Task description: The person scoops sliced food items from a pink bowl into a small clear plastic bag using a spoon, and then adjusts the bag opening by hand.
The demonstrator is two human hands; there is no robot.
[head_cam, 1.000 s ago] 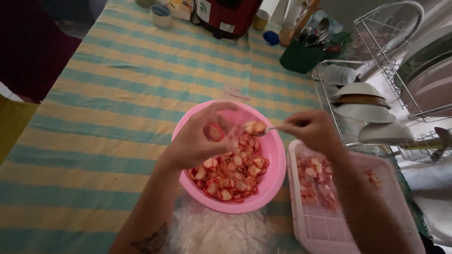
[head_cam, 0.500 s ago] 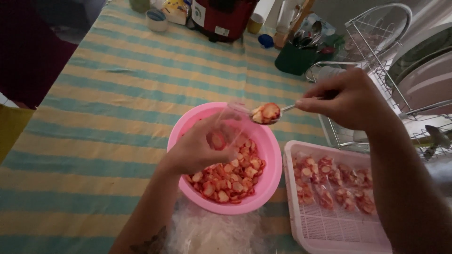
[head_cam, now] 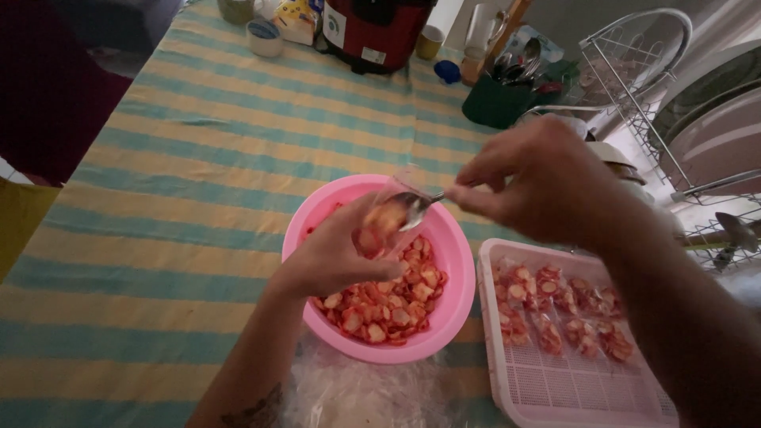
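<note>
Head view over a striped desk (head_cam: 198,206). The left hand (head_cam: 337,257) is closed around a small clear bag (head_cam: 388,218), holding its mouth up above the pink bowl (head_cam: 456,261). The right hand (head_cam: 547,186) pinches a spoon (head_cam: 420,208) by its handle, the spoon's tip at the bag's mouth. The bowl holds red-and-pale slices (head_cam: 380,305); some already show inside the bag. To the right, touching or just beside the bowl, a pink tray (head_cam: 571,396) carries filled bags (head_cam: 555,309) in rows. Clear plastic (head_cam: 357,396) lies on the near side of the bowl.

Risks, as judged: the bag's mouth looks narrow and soft, so a spoon tilted off-centre could drop slices past it. While the bag stays over the bowl, such slices fall back in; should the left hand drift left, they would land on the cloth. A loosened grip could let the mouth fold shut or the bag slip down into the bowl.
</note>
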